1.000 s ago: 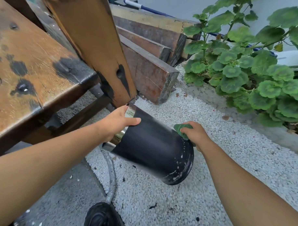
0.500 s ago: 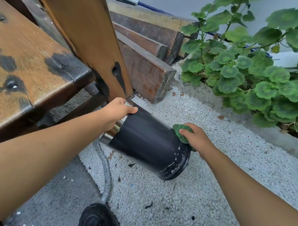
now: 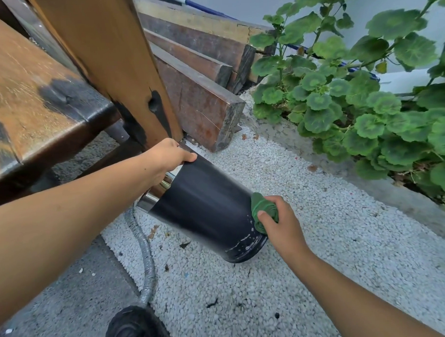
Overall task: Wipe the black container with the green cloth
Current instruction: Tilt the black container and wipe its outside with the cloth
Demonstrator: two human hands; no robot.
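The black container [image 3: 205, 209] is a tall cylinder with a shiny metal rim, tilted over white gravel with its base low on the right. White specks mark its lower edge. My left hand [image 3: 165, 157] grips the rim at the upper left. My right hand [image 3: 281, 224] holds the bunched green cloth [image 3: 262, 208] pressed against the container's right side near the base.
A worn wooden bench [image 3: 37, 104] and its upright post [image 3: 116, 58] stand at the left. Stacked timber beams [image 3: 200, 75] lie behind. A leafy green plant [image 3: 365, 92] fills the right. A grey hose [image 3: 146, 266] runs to a black shoe [image 3: 136, 327] at the bottom.
My right hand has slid the green cloth down the container's side toward the base. The container and my left hand hold about the same pose while the view shifts slightly.
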